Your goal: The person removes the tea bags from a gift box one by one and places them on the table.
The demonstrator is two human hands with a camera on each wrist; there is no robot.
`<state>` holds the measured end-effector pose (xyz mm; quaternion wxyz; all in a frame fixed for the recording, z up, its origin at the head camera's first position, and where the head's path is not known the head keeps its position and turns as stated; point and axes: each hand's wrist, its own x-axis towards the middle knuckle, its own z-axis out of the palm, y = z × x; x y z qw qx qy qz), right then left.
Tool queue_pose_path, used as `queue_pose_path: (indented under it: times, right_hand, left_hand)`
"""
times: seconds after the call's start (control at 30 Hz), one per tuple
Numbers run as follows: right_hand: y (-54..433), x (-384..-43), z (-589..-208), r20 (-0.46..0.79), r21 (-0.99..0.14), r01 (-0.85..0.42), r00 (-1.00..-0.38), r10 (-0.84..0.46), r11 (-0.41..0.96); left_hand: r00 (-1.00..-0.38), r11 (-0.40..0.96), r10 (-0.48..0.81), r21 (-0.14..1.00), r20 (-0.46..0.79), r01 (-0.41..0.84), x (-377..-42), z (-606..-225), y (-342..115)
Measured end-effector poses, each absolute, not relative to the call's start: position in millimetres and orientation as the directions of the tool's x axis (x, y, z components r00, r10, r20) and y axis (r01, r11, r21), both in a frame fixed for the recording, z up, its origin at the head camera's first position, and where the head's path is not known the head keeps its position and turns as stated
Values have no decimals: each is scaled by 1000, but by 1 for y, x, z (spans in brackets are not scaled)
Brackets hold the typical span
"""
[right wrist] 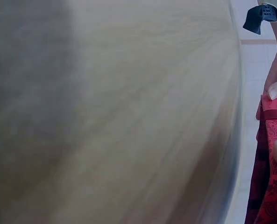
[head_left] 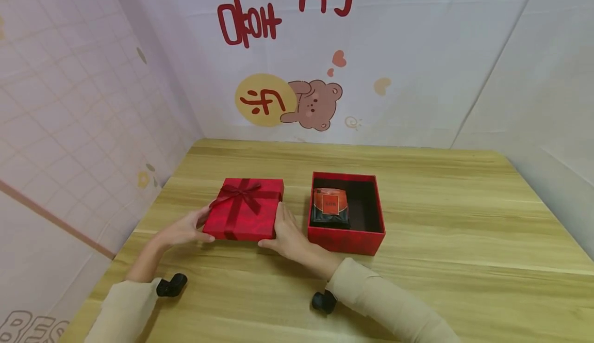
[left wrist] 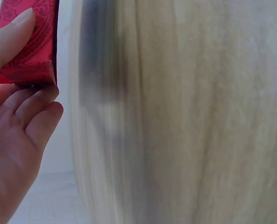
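Observation:
A red gift box lid (head_left: 248, 219) with a dark red ribbon and bow is held between both hands, left of the open box. My left hand (head_left: 189, 228) grips its left side, thumb at the front corner. On the opposite side my right hand (head_left: 290, 235) grips it, thumb along the front edge. In the left wrist view the fingers curl under the lid's corner (left wrist: 38, 51), with a blurred shadow on the table. The right wrist view shows part of the lid's dark underside. The red box (head_left: 345, 241) holds black and orange packets (head_left: 330, 209) in its left part.
Both boxes' surroundings are a light wood-grain table (head_left: 464, 219). A white printed wall cloth (head_left: 399, 38) hangs behind the table, and another lines its left side. Black wrist cameras (head_left: 171, 285) sit at both sleeves.

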<state>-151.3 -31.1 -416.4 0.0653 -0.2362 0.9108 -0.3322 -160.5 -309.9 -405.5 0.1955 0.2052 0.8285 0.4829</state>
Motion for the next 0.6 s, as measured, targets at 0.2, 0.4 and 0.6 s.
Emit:
queue_pose_path:
  times: [0.2,0.4,0.6]
  right_hand:
    - [-29,-151,-422,10,-654,-366,-879,-476,662]
    - [-27,-154,-427,-45,-653,-325,-885,-463,684]
    - [-28,-155,-427,-104,-638,-290,-885,-453,714]
  left_hand:
    - [-830,456,537,879,-150,137,-162,-410,-308]
    - [-834,489,527,860,-162,142,-164,-413,-303]
    - [-840,512,510,850,-184,124,-165,-417,-302]
